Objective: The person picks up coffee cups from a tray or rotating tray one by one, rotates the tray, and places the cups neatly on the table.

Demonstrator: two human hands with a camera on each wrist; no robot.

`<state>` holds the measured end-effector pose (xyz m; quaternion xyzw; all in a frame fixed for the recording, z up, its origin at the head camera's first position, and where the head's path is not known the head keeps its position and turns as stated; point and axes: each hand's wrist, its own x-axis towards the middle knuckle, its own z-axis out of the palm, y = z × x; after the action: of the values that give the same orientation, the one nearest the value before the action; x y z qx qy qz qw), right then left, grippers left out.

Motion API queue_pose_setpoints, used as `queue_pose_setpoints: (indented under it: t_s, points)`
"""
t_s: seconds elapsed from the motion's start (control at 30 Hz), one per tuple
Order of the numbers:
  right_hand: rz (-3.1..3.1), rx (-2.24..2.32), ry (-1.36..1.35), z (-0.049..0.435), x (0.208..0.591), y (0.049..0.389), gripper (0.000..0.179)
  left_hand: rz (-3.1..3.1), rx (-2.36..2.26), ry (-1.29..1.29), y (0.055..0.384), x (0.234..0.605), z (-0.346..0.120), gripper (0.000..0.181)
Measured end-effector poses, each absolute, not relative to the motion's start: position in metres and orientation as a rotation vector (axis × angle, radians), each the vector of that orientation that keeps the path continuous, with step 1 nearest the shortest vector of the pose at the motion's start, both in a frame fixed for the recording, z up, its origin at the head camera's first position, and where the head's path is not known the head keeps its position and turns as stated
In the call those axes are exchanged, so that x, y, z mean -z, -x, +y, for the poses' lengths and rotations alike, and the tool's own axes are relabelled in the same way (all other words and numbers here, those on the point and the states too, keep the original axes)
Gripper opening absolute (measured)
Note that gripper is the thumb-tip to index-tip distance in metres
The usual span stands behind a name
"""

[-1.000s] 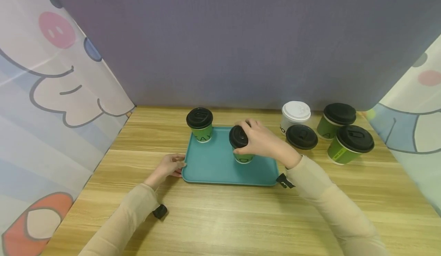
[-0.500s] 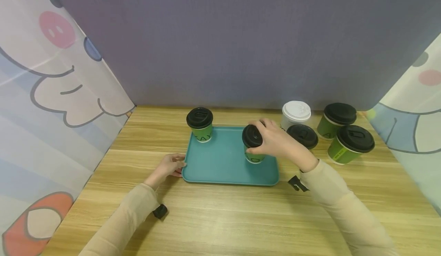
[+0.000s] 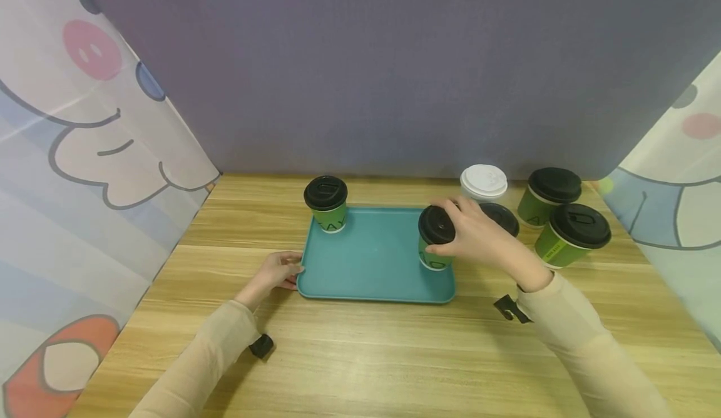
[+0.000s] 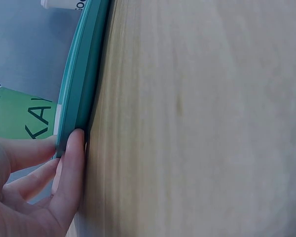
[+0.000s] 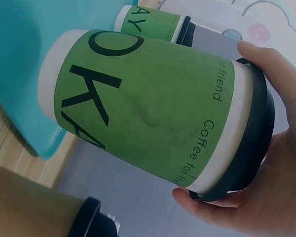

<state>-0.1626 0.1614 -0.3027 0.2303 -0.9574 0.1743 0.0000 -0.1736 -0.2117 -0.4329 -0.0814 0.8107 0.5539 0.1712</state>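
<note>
At the tray's near left corner my left hand [image 3: 277,271] pinches the rim of the teal tray [image 3: 372,268], thumb [image 4: 29,152] and fingers on either side. My right hand [image 3: 479,233] holds a green paper coffee cup [image 5: 148,108] by its black lid [image 3: 436,224], thumb and fingers curled round the lid's edge. That cup is upright over the right side of the tray; whether its base touches the tray I cannot tell. Another green coffee cup [image 3: 331,217] with a black lid stands on the tray's far left corner.
Right of the tray stand a white-lidded cup [image 3: 484,181], a black-lidded cup [image 3: 501,218] partly hidden by my right hand, and two green cups, one farther back [image 3: 535,210] and one nearer [image 3: 557,249]. A grey-purple panel [image 3: 388,92] rises behind the wooden table [image 3: 360,355].
My right hand has carried the green coffee cup rightward across the tray, from near its middle to its right side. My left hand has stayed at the tray's rim.
</note>
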Motion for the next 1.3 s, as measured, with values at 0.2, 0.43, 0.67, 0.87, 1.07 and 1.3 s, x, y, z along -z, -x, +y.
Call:
queue_pose_setpoints:
  t_s: [0.2, 0.43, 0.67, 0.87, 1.07, 1.3]
  points:
    - [-3.026, -0.554, -0.689, 0.171, 0.300, 0.158, 0.081, 2.318, -1.554, 0.186, 0.173, 0.431, -0.213, 0.040]
    - [-2.998, -0.568, -0.680, 0.184, 0.299, 0.151, 0.079, 2.316, -1.558, 0.169, 0.172, 0.430, -0.214, 0.041]
    - [-2.937, -0.544, -0.682, 0.196, 0.299, 0.145, 0.077, 2.315, -1.559, 0.193, 0.172, 0.431, -0.213, 0.041]
    - [-2.960, -0.567, -0.667, 0.205, 0.297, 0.138, 0.077, 2.314, -1.555, 0.204, 0.173, 0.431, -0.213, 0.040]
    - [-2.993, -0.588, -0.622, 0.215, 0.295, 0.130, 0.082, 2.315, -1.551, 0.208, 0.173, 0.431, -0.213, 0.040]
    - [-2.979, -0.576, -0.579, 0.228, 0.296, 0.122, 0.080, 2.317, -1.544, 0.225, 0.173, 0.431, -0.212, 0.040]
